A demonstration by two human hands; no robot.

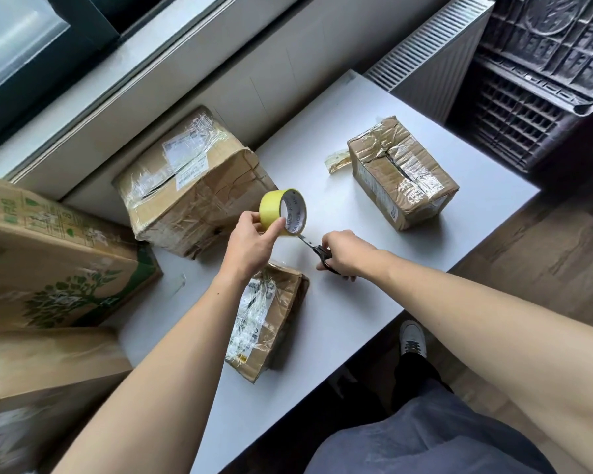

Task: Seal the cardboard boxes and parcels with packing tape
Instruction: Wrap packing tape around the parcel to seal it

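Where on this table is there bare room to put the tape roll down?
Two patches of the table: the far end between the big taped box and the small box, and the near side right of the flat parcel. The left is crowded with printed cartons.

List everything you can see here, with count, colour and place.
tape roll: 1, yellow, held up over the table
scissors: 1, black handles, tips at the roll's lower edge
taped boxes: 3, brown, on the table: rear left, far right, nearest
large cartons: 2, brown, far left
tape scrap: 1, pale, left of the far-right box
table: 1, white, centre
radiator: 1, white, top right
plastic crates: count unclear, black, top right corner
left hand: grips the tape roll
right hand: holds the scissors
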